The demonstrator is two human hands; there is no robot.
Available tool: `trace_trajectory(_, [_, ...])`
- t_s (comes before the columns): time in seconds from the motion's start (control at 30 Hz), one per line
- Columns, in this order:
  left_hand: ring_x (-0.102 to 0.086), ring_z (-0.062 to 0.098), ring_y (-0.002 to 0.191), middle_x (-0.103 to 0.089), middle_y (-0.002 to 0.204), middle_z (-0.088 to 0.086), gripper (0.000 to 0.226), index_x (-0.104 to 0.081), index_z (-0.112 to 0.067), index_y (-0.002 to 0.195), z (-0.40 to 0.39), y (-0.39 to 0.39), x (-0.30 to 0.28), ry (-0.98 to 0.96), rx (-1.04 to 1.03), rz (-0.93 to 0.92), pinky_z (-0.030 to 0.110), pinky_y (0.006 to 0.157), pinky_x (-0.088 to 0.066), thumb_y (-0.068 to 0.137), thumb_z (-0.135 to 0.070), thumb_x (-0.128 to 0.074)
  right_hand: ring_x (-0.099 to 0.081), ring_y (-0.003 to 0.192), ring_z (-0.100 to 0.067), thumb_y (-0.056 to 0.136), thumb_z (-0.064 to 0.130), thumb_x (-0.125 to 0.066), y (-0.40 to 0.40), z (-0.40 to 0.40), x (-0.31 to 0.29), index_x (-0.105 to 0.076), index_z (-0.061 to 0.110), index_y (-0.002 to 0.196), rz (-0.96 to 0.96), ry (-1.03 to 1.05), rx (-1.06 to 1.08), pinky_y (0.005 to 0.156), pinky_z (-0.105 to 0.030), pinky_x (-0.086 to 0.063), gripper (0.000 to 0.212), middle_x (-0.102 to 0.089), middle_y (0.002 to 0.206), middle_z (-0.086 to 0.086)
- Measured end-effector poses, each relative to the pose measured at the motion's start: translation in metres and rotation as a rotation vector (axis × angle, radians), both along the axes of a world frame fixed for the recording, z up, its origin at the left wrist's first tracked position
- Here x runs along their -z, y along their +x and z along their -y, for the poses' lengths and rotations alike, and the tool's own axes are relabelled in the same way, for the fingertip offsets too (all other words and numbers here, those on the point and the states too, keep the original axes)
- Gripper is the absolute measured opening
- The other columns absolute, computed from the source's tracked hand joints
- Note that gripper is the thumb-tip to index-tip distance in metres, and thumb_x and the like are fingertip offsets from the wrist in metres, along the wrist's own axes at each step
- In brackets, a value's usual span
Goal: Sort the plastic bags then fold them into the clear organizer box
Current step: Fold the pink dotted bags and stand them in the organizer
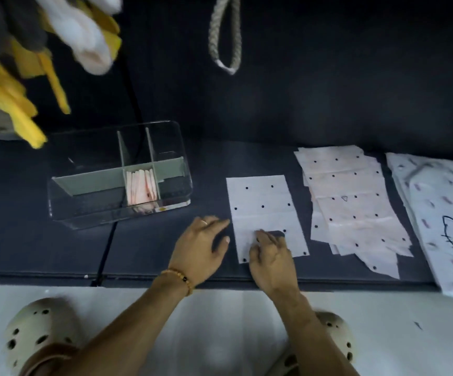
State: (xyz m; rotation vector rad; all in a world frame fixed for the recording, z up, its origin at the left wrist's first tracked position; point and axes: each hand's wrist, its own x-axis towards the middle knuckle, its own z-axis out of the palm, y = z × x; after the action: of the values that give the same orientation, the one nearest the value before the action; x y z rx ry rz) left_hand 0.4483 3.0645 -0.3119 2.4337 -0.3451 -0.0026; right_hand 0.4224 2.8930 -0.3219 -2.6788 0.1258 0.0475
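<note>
**Dotted bag flat under our hands**

On the dark mat (165, 251), a thin white dotted plastic bag (263, 207) lies flat, its long axis running away from us. Our right hand (271, 256) pinches up its near edge with curled fingers; our left hand (201, 248) rests just beside its left edge, fingers loosely spread, holding nothing. Left of the bag stands the clear organizer box (119, 175), rigid, with grey dividers, folded bags (141, 185) upright in its middle compartment. A stack of dotted bags (355, 202) lies to the right.
</note>
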Motion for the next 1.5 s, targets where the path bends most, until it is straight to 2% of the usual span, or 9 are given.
trace_trajectory(0.17, [-0.012, 0.013, 0.145, -0.023, 0.156, -0.006, 0.056, -0.031, -0.026, 0.147, 0.034, 0.006, 0.032, 0.278, 0.271, -0.127, 0.03, 0.116, -0.009, 0.095, -0.037, -0.048, -0.058, 0.101, -0.024, 0.091, 0.012, -0.053, -0.008, 0.012, -0.008, -0.065, 0.013, 0.114, 0.04, 0.147, -0.004, 0.089, -0.039, -0.051, 0.026, -0.068, 0.107, -0.007])
trace_trajectory(0.47, [-0.046, 0.019, 0.103, -0.06, 0.108, -0.003, 0.019, -0.063, -0.021, 0.102, 0.033, 0.02, 0.022, 0.351, 0.19, -0.001, 0.034, 0.09, -0.038, 0.095, -0.023, -0.045, -0.019, 0.144, -0.015, 0.075, 0.058, -0.065, -0.017, 0.059, 0.004, -0.03, 0.027, 0.146, -0.223, -0.064, -0.235, 0.113, -0.044, -0.023, 0.085, -0.022, 0.157, 0.009])
trace_trajectory(0.67, [-0.053, 0.018, 0.092, -0.052, 0.09, -0.003, 0.02, -0.059, -0.025, 0.102, 0.007, 0.014, 0.006, 0.159, 0.162, -0.238, 0.032, 0.082, -0.045, 0.095, -0.039, -0.046, -0.038, 0.135, -0.012, 0.096, 0.032, -0.053, -0.015, 0.055, 0.003, -0.057, 0.026, 0.132, -0.164, 0.017, -0.226, 0.108, -0.036, -0.034, 0.036, -0.048, 0.144, 0.007])
trace_trajectory(0.73, [-0.052, 0.012, 0.097, -0.051, 0.102, -0.009, 0.039, -0.055, -0.036, 0.119, -0.005, 0.005, 0.001, 0.06, 0.181, -0.355, 0.026, 0.088, -0.043, 0.086, -0.056, -0.054, -0.06, 0.096, -0.014, 0.098, 0.032, -0.051, -0.012, 0.05, -0.004, -0.07, 0.019, 0.1, -0.136, 0.193, -0.142, 0.083, -0.032, -0.047, 0.023, -0.069, 0.1, 0.006])
trace_trajectory(0.8, [-0.049, 0.011, 0.105, -0.051, 0.115, -0.007, 0.059, -0.049, -0.038, 0.13, -0.013, -0.004, 0.001, -0.022, 0.198, -0.436, 0.026, 0.096, -0.041, 0.078, -0.064, -0.058, -0.048, 0.057, -0.011, 0.097, 0.032, -0.053, -0.011, 0.049, -0.007, -0.057, 0.018, 0.067, -0.139, 0.316, -0.027, 0.058, -0.026, -0.038, 0.033, -0.052, 0.059, 0.011])
trace_trajectory(1.0, [-0.062, 0.028, 0.097, -0.07, 0.106, 0.007, 0.022, -0.068, -0.012, 0.108, -0.008, -0.008, 0.013, -0.043, -0.122, -0.292, 0.036, 0.088, -0.05, 0.095, -0.021, -0.052, -0.061, 0.079, -0.013, 0.092, 0.038, -0.06, -0.004, 0.043, -0.002, -0.066, 0.019, 0.098, -0.158, 0.429, 0.156, 0.068, -0.02, -0.046, 0.021, -0.063, 0.084, 0.01])
trace_trajectory(1.17, [-0.062, 0.032, 0.09, -0.069, 0.099, 0.011, 0.022, -0.065, -0.009, 0.095, 0.007, 0.0, 0.017, 0.014, -0.298, -0.276, 0.039, 0.081, -0.052, 0.095, -0.027, -0.054, -0.061, 0.073, -0.016, 0.088, 0.035, -0.065, 0.007, 0.043, 0.007, -0.062, 0.019, 0.077, -0.148, 0.293, 0.316, 0.068, -0.025, -0.045, 0.019, -0.064, 0.074, 0.006])
trace_trajectory(1.3, [-0.06, 0.03, 0.075, -0.052, 0.065, 0.002, 0.04, -0.04, -0.021, 0.06, 0.011, 0.008, 0.018, 0.138, -0.403, -0.271, 0.029, 0.061, -0.041, 0.089, -0.036, -0.061, -0.065, 0.082, -0.023, 0.09, 0.033, -0.063, 0.016, 0.039, 0.013, -0.071, 0.016, 0.088, -0.184, 0.199, 0.374, 0.076, -0.025, -0.046, 0.019, -0.072, 0.086, -0.002])
trace_trajectory(1.5, [-0.063, 0.027, 0.087, -0.068, 0.09, 0.006, 0.029, -0.064, -0.019, 0.089, 0.007, 0.022, 0.022, 0.3, -0.41, -0.273, 0.034, 0.071, -0.051, 0.088, -0.048, -0.059, -0.063, 0.073, -0.022, 0.09, 0.035, -0.064, 0.03, 0.04, 0.013, -0.069, 0.017, 0.084, -0.186, 0.129, 0.368, 0.068, -0.024, -0.046, 0.02, -0.071, 0.082, -0.003])
